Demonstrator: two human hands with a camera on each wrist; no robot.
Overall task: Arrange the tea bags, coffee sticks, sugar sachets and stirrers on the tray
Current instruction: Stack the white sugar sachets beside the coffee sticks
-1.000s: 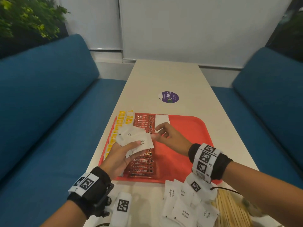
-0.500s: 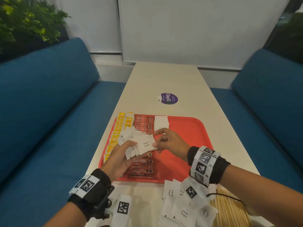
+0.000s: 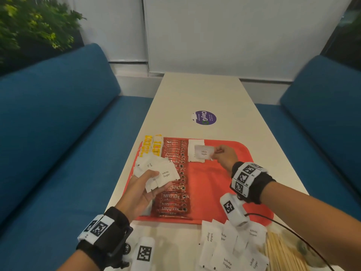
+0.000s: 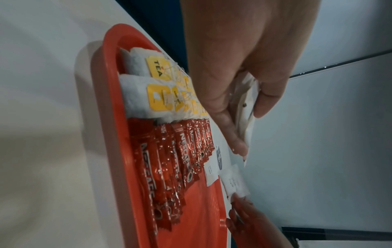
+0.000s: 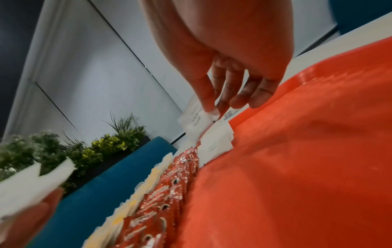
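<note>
Since half a second ago the right hand (image 3: 224,156) carried one pinched sugar sachet (image 3: 203,152) up-frame over the tray (image 3: 230,184)'s started pile (image 3: 196,142); square it there, left hand (image 3: 140,190) gripping the spare fan (image 3: 156,171).

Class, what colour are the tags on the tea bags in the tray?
Yellow tags on white tea bags; clearest in the left wrist view.

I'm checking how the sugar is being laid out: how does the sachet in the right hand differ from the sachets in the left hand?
The right hand pinches a single sachet by its edge, over the far part of the tray, above the sachets already placed there. The left hand grips a fanned bunch of sachets over the tray's left side, above the coffee sticks. Both are white packets labelled "White Sugar".
</note>
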